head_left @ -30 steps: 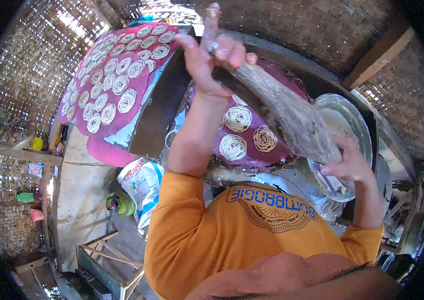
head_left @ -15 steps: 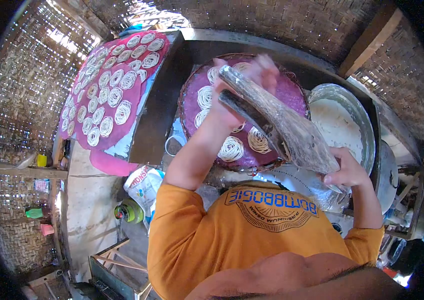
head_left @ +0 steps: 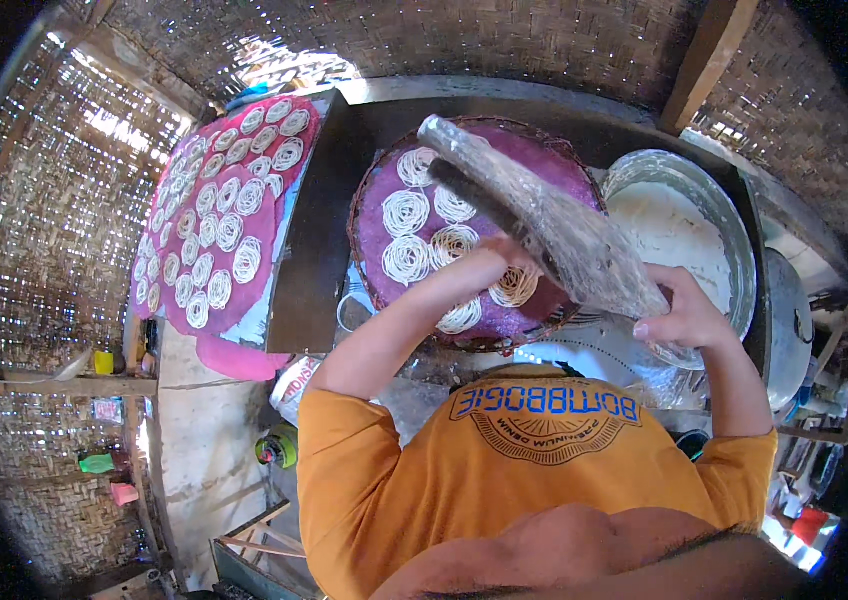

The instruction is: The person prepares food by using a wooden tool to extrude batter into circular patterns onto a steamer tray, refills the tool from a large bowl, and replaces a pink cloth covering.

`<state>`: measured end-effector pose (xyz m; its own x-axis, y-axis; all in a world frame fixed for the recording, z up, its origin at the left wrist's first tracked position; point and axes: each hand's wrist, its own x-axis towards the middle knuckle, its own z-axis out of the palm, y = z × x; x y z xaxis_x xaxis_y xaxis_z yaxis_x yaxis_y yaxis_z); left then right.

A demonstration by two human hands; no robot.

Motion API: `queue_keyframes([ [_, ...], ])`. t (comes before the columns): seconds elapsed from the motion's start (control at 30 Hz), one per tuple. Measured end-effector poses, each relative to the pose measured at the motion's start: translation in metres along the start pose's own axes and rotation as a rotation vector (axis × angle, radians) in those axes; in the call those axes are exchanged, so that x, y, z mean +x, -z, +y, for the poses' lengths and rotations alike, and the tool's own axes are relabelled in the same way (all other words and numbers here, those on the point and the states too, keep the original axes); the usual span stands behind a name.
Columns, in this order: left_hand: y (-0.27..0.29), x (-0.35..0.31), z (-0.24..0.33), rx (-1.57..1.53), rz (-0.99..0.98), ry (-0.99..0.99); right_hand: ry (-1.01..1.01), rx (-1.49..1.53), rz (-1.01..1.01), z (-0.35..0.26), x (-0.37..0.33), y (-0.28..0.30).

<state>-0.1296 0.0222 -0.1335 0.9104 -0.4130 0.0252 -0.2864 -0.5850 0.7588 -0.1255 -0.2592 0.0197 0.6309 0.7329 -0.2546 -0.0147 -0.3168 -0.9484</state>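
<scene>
A long wooden noodle press (head_left: pixel 599 260) with two arms slants over a round tray (head_left: pixel 355 235). My right hand (head_left: pixel 689 312) is closed around its near right end. Beneath the press's middle is my left hand (head_left: pixel 506 250), its fingers mostly hidden by the wood, so I cannot tell what it touches. Purple cloth (head_left: pixel 379 195) lines the tray. Several pale coils of noodle strands (head_left: pixel 406 214) lie on it, mainly toward the left and near side. One near coil (head_left: pixel 515 287) sits close to my left wrist.
Right of the tray stands a large metal basin (head_left: pixel 744 215) holding a white mass (head_left: pixel 669 230). Many more coils cover a pink cloth (head_left: pixel 262 255) at the left. A dark ledge (head_left: pixel 316 215) runs between. Woven walls and a wooden post (head_left: pixel 709 65) enclose the far side.
My left hand has come down from the far end of the press to beneath its middle, uncovering coils at the tray's left. My right hand keeps its hold. The view has shifted slightly.
</scene>
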Motion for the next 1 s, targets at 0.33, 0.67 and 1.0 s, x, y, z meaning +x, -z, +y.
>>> queue_keyframes([
  [0.33,0.042,0.014,0.021,0.061,0.296,0.159,-0.028,0.072,0.021,-0.004,0.008,0.007],
  [0.67,0.167,0.055,0.055,-1.648,0.101,-0.847,-0.076,0.104,-0.224,-0.004,0.061,0.02],
  [1.0,0.149,0.065,-0.017,-1.837,0.44,-0.674,-0.266,-0.052,-0.123,-0.001,0.119,0.019],
])
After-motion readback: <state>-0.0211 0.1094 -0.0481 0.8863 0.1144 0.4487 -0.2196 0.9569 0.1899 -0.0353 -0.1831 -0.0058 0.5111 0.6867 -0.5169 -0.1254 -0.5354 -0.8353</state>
